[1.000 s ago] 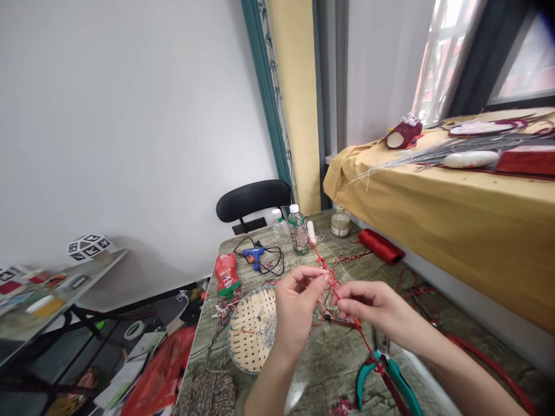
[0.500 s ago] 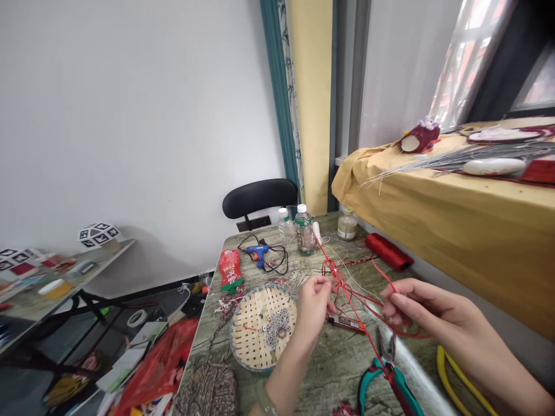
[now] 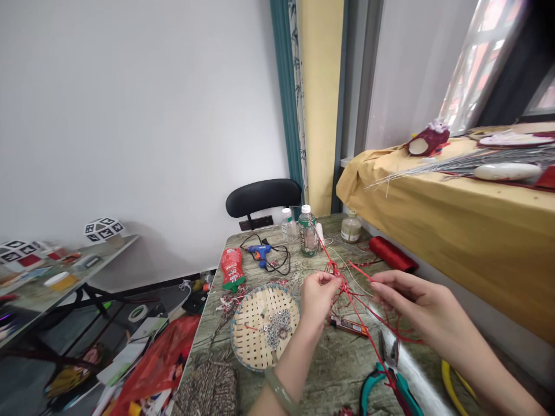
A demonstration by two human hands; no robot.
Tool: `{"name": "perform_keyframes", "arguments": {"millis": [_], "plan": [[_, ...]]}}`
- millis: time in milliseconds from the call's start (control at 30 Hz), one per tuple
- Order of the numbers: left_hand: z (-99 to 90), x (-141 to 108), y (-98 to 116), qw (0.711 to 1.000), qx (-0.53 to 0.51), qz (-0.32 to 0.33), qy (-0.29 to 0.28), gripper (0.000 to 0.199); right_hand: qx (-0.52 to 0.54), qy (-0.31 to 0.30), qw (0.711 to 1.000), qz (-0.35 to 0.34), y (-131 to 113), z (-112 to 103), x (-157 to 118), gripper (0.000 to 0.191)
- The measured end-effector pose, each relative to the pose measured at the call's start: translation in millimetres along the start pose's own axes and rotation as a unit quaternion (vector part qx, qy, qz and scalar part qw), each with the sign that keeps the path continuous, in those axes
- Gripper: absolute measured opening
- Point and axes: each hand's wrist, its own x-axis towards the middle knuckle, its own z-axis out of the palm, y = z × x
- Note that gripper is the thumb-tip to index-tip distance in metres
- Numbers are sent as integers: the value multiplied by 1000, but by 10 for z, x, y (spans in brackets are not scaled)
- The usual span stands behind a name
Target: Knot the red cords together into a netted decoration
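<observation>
Red cord (image 3: 361, 316) runs taut from near the green-labelled bottle (image 3: 308, 232) down to the teal-handled pliers (image 3: 385, 378), with a knotted bunch midway. At that bunch, my left hand (image 3: 318, 294) pinches the cord between thumb and fingers. My right hand (image 3: 401, 292) is to its right, thumb and forefinger closed on a loose cord end that points up and left. More red strands trail below the right hand. Left of my left wrist lies a round woven basket (image 3: 243, 346) holding several small metal rings (image 3: 278, 328).
A lighter-like orange and black packet (image 3: 349, 325) lies under the cord. Behind stand a small jar (image 3: 351, 226), a red thread spool (image 3: 392, 254), a blue glue gun (image 3: 259, 252) and a red pouch (image 3: 233, 268). Brown yarn (image 3: 207, 388) sits at the front left. A yellow-draped table (image 3: 433, 225) borders the right.
My right hand has moved slightly left, bringing the loose cord end closer to the knotted bunch. My left hand keeps its pinch, now nearer the knots. The view has shifted a little.
</observation>
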Motion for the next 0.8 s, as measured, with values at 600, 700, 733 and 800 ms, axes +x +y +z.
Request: {"name": "perform_keyframes", "arguments": {"millis": [600, 700, 733, 800], "plan": [[-141, -40, -16, 993, -110, -31, -36, 26, -408, 41, 899, -156, 40, 311, 165, 20], [-141, -48, -19, 993, -112, -26, -34, 26, -420, 29, 890, -175, 27, 328, 186, 20], [-142, -49, -21, 993, -111, -25, -33, 26, -423, 25, 888, -180, 18, 336, 194, 20], [-143, -51, -21, 993, -109, -20, -36, 26, -431, 16, 882, -191, -5, 356, 211, 19]]}}
